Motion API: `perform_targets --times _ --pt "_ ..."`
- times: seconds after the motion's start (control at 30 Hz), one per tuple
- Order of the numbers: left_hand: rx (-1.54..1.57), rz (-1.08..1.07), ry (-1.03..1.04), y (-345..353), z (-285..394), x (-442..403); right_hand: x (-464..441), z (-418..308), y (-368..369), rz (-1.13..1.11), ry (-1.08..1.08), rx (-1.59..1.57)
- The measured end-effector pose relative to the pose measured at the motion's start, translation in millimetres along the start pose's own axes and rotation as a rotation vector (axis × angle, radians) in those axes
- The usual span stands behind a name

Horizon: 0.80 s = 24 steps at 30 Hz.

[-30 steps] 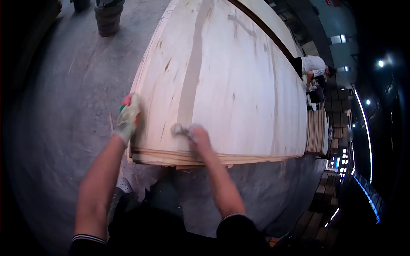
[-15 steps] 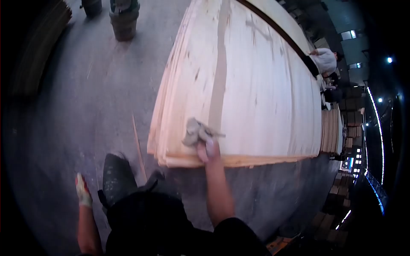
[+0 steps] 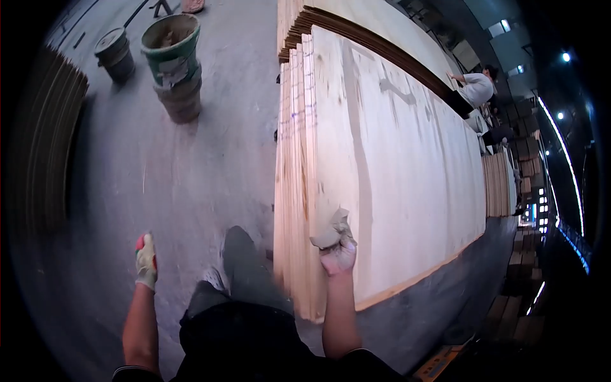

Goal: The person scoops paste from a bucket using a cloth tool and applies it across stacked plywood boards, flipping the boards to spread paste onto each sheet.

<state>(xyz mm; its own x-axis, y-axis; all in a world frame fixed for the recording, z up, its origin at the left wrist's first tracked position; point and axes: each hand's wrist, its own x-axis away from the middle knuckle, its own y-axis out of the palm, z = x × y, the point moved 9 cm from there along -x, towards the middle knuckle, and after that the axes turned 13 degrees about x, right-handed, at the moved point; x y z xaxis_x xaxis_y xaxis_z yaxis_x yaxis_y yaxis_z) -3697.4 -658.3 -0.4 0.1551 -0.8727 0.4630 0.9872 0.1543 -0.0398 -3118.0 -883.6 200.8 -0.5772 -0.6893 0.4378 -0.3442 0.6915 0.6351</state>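
Note:
Over the near left part of a stack of plywood sheets (image 3: 414, 165), my right hand (image 3: 339, 258) is closed around a putty knife (image 3: 326, 238) that carries a lump of grey-brown putty (image 3: 341, 219). The handle is hidden in my fingers. Whether the blade touches the wood, I cannot tell. Grey putty streaks (image 3: 358, 140) run across the pale top sheet. Away from the stack, my left hand (image 3: 146, 260), in a white and red work glove, hangs over the floor. Its fingers are stretched out and hold nothing.
Two buckets stand ahead on the concrete floor: a green-rimmed one (image 3: 170, 60) set on another container, and a darker one (image 3: 114, 56). More sheets (image 3: 48, 134) are stacked at far left. A person (image 3: 477, 88) bends over another stack at the far right.
My view has shifted, so the stack's left edge and the buckets show more fully. The sheets' edges now face me beside my right hand. The putty knife stays in that hand, turned differently.

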Motion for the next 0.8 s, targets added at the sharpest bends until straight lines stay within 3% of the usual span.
perform_targets --times 0.07,0.13,0.2,0.23,0.27,0.33,0.37,0.4,0.47,0.5,0.53,0.57,0.6,0.67,0.73,0.8 --pt "-0.249 -0.048 0.033 104 74 -34 -48 -3 30 -0.133 -0.054 -0.019" --pt "-0.226 -0.180 0.036 212 122 -76 -112 -4 56 -0.134 -0.070 -0.047" --pt "-0.152 -0.345 0.184 302 140 -125 -175 -17 107 -0.259 -0.064 -0.082" --pt "-0.165 -0.353 0.186 339 153 -145 -215 -17 105 -0.433 -0.058 -0.231" --pt "-0.088 -0.417 0.172 381 168 -159 -251 -24 138 -0.425 -0.065 -0.242" --pt "0.004 -0.473 0.172 478 206 -223 -336 -58 179 0.202 -0.123 0.071" --pt "-0.007 -0.513 0.124 522 220 -252 -385 -80 215 -0.054 -0.133 0.115" --pt "-0.019 -0.552 0.075 557 237 -276 -424 -92 230 -0.029 -0.141 0.110" --pt "-0.025 -0.586 0.024 604 297 -318 -486 -109 273 0.084 -0.102 -0.056" --pt "-0.048 -0.578 0.101 629 339 -342 -525 -129 328 -0.072 -0.095 -0.132" --pt "-0.071 -0.568 0.179 651 380 -368 -565 -143 357 -0.081 -0.099 -0.123" --pt "0.060 -0.557 0.132 671 410 -401 -607 -153 384 -0.143 -0.098 -0.144" --pt "-0.003 -0.513 0.134 690 455 -428 -655 -163 420 -0.221 -0.097 -0.163" --pt "-0.056 -0.445 0.202 711 501 -512 -740 -177 499 -0.215 -0.110 -0.069" --pt "-0.028 -0.259 0.126 724 531 -601 -840 -178 547 -0.071 -0.063 -0.096" --pt "0.029 -0.229 0.140 747 555 -709 -952 -169 604 -0.132 -0.056 -0.070"
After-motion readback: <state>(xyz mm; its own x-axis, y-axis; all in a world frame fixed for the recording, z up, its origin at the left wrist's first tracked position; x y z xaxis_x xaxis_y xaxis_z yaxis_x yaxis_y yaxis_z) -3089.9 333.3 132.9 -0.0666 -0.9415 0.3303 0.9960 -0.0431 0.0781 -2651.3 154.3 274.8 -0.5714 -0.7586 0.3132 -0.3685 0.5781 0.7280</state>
